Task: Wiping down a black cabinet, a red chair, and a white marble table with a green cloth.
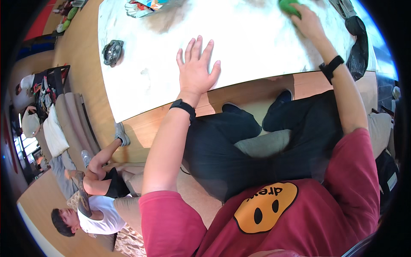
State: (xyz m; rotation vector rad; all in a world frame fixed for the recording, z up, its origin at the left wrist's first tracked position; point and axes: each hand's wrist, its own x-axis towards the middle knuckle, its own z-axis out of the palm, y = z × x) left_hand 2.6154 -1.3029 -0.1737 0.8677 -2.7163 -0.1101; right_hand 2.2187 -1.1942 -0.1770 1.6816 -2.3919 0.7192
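My left hand (196, 69) rests palm down near the front edge of a white marble-patterned table (244, 41), fingers spread and holding nothing. Out towards the far right of the tabletop, my right hand (309, 23) presses on a green cloth (289, 7). The cloth looks bunched, and the top edge of the picture cuts it off. A black wristband sits on each wrist. To the right of my right forearm, a black plastic bag (358, 48) lies over the table's edge.
A dark ashtray-like ornament (113, 52) stands at the table's left. At the far edge lies a clear plastic bag with colourful packets (146, 7). Grey folded items (343, 8) lie far right. A seated person (99, 212) is on the left, near a sofa (75, 119).
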